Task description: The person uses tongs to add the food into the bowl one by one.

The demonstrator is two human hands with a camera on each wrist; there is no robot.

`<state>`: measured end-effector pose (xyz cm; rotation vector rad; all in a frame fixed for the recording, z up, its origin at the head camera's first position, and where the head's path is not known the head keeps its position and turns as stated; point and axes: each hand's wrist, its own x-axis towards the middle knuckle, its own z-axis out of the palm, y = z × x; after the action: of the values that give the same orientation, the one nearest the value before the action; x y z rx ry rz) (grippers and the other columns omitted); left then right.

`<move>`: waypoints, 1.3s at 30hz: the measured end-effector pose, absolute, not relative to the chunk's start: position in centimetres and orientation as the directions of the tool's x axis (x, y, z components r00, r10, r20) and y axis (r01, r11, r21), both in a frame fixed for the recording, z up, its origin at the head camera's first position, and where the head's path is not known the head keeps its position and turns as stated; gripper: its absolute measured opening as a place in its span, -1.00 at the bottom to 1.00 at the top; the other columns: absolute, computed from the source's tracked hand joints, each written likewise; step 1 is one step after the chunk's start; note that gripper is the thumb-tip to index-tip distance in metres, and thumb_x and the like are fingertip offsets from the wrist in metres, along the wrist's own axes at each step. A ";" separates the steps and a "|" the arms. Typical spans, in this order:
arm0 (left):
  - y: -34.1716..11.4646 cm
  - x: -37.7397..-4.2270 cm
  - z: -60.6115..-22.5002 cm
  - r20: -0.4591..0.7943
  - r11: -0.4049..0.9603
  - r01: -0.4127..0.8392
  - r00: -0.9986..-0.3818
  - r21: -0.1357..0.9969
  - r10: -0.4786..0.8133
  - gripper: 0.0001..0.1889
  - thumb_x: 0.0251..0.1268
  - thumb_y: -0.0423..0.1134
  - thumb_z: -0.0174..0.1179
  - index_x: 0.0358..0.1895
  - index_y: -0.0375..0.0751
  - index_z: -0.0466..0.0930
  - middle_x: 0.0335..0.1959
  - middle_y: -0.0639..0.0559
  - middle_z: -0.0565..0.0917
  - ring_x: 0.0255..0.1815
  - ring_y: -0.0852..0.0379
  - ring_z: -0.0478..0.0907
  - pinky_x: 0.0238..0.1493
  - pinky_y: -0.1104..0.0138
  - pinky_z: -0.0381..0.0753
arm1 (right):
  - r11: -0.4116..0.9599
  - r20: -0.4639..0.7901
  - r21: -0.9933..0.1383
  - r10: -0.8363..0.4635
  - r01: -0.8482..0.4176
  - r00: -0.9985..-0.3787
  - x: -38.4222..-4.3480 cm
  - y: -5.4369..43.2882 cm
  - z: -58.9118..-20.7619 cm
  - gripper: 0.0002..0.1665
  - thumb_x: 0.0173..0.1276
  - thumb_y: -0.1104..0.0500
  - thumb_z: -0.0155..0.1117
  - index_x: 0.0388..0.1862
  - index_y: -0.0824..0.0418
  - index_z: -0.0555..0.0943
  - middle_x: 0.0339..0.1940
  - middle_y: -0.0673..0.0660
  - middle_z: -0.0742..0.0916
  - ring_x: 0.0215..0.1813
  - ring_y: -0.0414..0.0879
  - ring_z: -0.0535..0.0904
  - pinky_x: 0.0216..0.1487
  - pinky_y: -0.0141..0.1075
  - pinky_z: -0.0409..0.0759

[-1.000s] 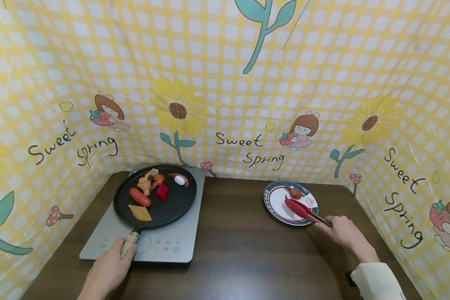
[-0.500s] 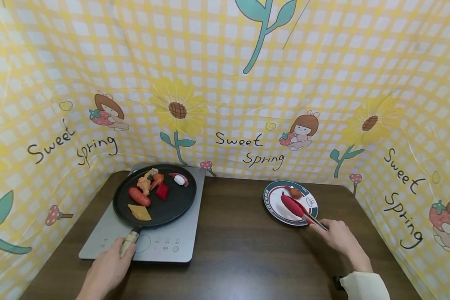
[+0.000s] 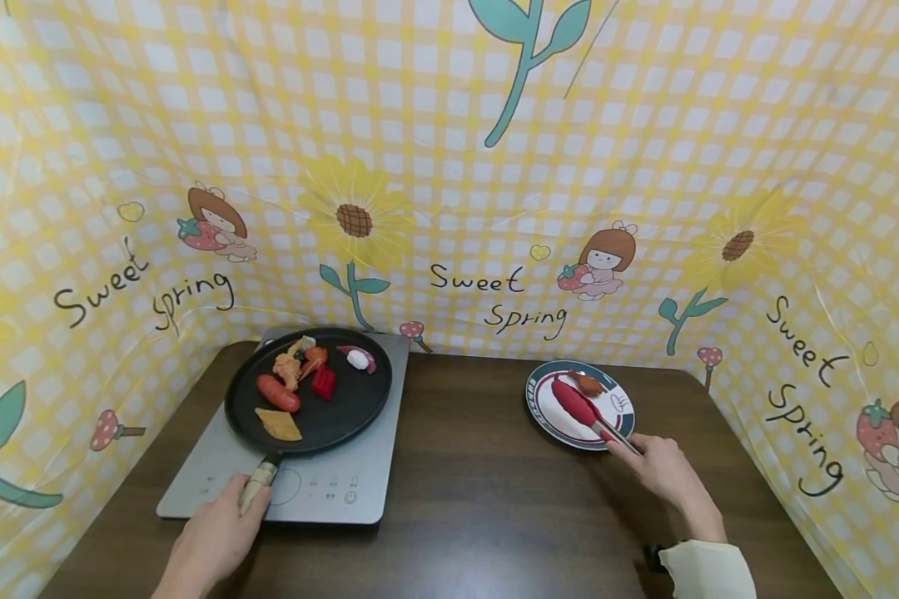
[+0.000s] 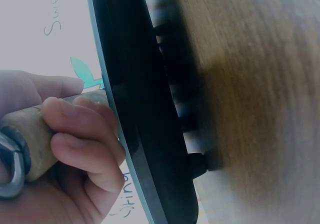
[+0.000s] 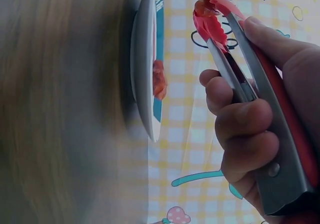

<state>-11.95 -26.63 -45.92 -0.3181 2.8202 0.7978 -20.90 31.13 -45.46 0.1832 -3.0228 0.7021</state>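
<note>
My left hand (image 3: pixel 221 528) grips the wooden-looking handle (image 4: pixel 37 134) of a flat black frying pan (image 3: pixel 348 416), its fingers curled round it in the left wrist view. My right hand (image 3: pixel 667 470) holds metal tongs (image 3: pixel 577 403) with red tips over a round plate (image 3: pixel 543 420) with a blue-green rim. Between the tong tips, the right wrist view shows a reddish-brown piece of food (image 5: pixel 206 7), raised above the plate. A similar brown piece (image 3: pixel 586 383) lies on the plate. In the pan sit a sausage (image 3: pixel 278 393), a yellow slice (image 3: pixel 278 424) and several other pieces.
Under the pan is a silver induction cooker (image 3: pixel 360 491) with touch controls at its front. It stands on a dark wooden table (image 3: pixel 472 482), left of the plate. A yellow checked cloth (image 3: pixel 449 183) hangs behind and along both sides.
My right hand and the tongs have shifted left over the plate, the tong tips also slightly toward the back. My left hand and the pan stay almost where they were.
</note>
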 end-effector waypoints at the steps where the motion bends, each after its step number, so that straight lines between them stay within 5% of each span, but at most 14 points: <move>1: -26.6 -11.9 -45.9 -0.244 0.832 -0.258 -0.958 0.492 -0.152 -0.24 0.40 0.27 -0.23 0.24 -0.44 0.21 -0.37 -0.17 0.54 -0.46 -0.02 0.42 -0.48 0.12 0.37 | 0.888 0.056 -0.443 -0.105 -0.119 -0.993 -20.9 31.0 -45.4 -0.54 0.35 -0.21 0.14 -0.46 0.14 0.57 -0.69 -0.03 0.40 -0.51 -0.11 0.37 -0.44 -0.24 0.30; 10: -26.6 -11.8 -46.0 -0.223 0.832 -0.243 -0.964 0.498 -0.148 -0.28 0.41 0.25 -0.22 0.23 -0.41 0.23 -0.44 -0.08 0.50 -0.48 -0.01 0.40 -0.51 0.15 0.33 | 0.881 0.045 -0.459 -0.102 -0.111 -0.994 -21.3 29.9 -45.6 -0.50 0.35 -0.22 0.14 -0.23 0.20 0.67 -0.55 0.03 0.54 -0.38 -0.05 0.44 -0.32 -0.19 0.37; 17: -26.6 -11.8 -45.9 -0.223 0.834 -0.250 -0.962 0.492 -0.157 -0.28 0.41 0.25 -0.22 0.22 -0.40 0.23 -0.43 -0.11 0.51 -0.47 -0.02 0.41 -0.50 0.14 0.34 | 0.869 0.042 -0.480 -0.113 -0.119 -0.993 -21.5 28.3 -45.5 -0.54 0.35 -0.21 0.14 -0.47 0.14 0.56 -0.68 -0.01 0.41 -0.48 -0.10 0.39 -0.39 -0.24 0.32; 39: -26.6 -12.0 -45.8 -0.227 0.835 -0.249 -0.962 0.490 -0.154 -0.27 0.41 0.24 -0.20 0.23 -0.43 0.23 -0.26 -0.29 0.55 -0.37 -0.07 0.48 -0.43 0.07 0.40 | 0.818 0.078 -0.520 -0.240 -0.245 -0.968 -22.5 23.1 -44.2 -0.66 0.32 -0.13 0.22 -0.49 0.06 0.54 -0.69 -0.06 0.42 -0.54 -0.16 0.36 -0.41 -0.26 0.32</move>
<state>-11.97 -26.63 -45.84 -0.3146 2.8372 0.7931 -22.48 23.12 -44.18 0.3980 -2.9874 0.8561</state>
